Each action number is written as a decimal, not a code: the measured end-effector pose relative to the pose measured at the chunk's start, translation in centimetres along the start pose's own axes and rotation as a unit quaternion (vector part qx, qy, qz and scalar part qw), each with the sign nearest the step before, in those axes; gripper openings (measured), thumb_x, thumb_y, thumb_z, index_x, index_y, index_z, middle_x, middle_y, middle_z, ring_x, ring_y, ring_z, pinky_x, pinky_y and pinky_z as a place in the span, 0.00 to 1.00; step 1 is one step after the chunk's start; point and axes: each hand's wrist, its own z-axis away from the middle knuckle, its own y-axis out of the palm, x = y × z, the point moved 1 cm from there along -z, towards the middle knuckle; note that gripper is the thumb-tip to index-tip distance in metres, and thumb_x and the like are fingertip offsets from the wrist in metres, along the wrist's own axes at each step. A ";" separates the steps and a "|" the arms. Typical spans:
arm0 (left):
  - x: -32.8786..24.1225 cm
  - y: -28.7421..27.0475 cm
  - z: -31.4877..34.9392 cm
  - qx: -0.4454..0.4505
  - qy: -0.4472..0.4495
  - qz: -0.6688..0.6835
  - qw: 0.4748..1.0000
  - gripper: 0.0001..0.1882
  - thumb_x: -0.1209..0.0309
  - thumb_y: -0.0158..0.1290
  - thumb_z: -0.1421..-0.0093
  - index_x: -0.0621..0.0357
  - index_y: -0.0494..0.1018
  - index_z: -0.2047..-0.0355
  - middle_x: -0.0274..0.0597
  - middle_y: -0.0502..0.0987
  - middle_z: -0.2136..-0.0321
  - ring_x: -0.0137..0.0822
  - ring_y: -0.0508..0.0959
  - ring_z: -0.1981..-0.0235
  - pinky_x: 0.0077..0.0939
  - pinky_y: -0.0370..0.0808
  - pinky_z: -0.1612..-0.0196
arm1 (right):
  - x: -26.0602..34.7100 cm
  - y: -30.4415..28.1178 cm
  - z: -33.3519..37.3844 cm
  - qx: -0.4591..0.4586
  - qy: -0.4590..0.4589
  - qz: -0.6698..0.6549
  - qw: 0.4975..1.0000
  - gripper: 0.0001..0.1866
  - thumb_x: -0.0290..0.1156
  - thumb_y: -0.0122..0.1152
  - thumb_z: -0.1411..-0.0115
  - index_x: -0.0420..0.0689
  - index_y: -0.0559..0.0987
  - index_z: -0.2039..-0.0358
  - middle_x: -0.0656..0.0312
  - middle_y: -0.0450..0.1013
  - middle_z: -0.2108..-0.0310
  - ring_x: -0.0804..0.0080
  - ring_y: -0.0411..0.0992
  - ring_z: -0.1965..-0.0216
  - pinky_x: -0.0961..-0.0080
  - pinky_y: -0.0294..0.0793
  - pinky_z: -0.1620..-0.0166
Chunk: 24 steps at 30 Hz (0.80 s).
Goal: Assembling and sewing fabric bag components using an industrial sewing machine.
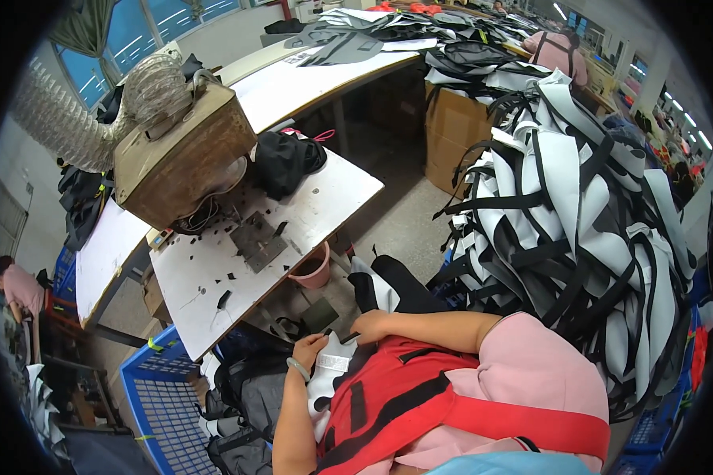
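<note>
Hands, left (307,348) and right (370,324), pinch a floppy white-and-black fabric piece (330,368).

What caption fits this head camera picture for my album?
Both hands, left hand and right hand, hold a black-and-white fabric piece beside a white worktable.

The white rectangular table (214,293) carries a brown metal box-shaped machine (184,154) and a crumpled black fabric bundle (287,162). A dark grey flat metal plate (257,240) lies beside scattered small black scraps (224,298).
</note>
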 end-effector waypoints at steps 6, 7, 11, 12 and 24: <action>-0.1 0.0 0.2 -0.002 -0.008 0.015 1.000 0.13 0.74 0.59 0.44 0.66 0.76 0.59 0.35 0.79 0.68 0.25 0.76 0.69 0.18 0.72 0.64 | -0.1 0.2 -0.4 0.016 -0.011 0.011 1.000 0.22 0.41 0.55 0.53 0.46 0.79 0.57 0.49 0.76 0.61 0.54 0.74 0.56 0.62 0.72 0.53; -0.1 0.1 0.3 0.000 -0.003 0.018 1.000 0.13 0.74 0.59 0.44 0.66 0.76 0.59 0.36 0.79 0.69 0.25 0.76 0.69 0.18 0.72 0.65 | -0.1 0.1 -0.3 0.016 -0.008 0.009 1.000 0.22 0.41 0.55 0.52 0.47 0.79 0.57 0.49 0.76 0.61 0.54 0.74 0.56 0.62 0.72 0.53; -0.4 0.2 0.6 -0.001 -0.001 0.022 1.000 0.12 0.73 0.59 0.44 0.66 0.76 0.61 0.33 0.78 0.71 0.23 0.75 0.71 0.16 0.70 0.66 | 0.3 -0.4 0.0 0.025 0.000 0.009 1.000 0.22 0.42 0.55 0.51 0.50 0.78 0.55 0.50 0.76 0.61 0.53 0.73 0.56 0.62 0.72 0.53; -0.4 0.3 0.5 -0.001 -0.001 0.021 1.000 0.12 0.73 0.59 0.44 0.66 0.76 0.61 0.33 0.78 0.71 0.23 0.75 0.71 0.16 0.70 0.66 | 0.2 -0.3 0.0 0.025 0.000 0.009 1.000 0.22 0.42 0.55 0.51 0.50 0.78 0.55 0.50 0.76 0.61 0.53 0.73 0.56 0.62 0.72 0.53; 0.0 -0.1 0.3 -0.002 0.004 0.016 1.000 0.13 0.73 0.59 0.44 0.65 0.76 0.59 0.35 0.79 0.69 0.25 0.77 0.69 0.18 0.72 0.64 | -0.4 0.6 -0.5 -0.013 -0.005 0.010 1.000 0.22 0.41 0.55 0.53 0.51 0.79 0.56 0.52 0.76 0.61 0.55 0.74 0.57 0.62 0.73 0.54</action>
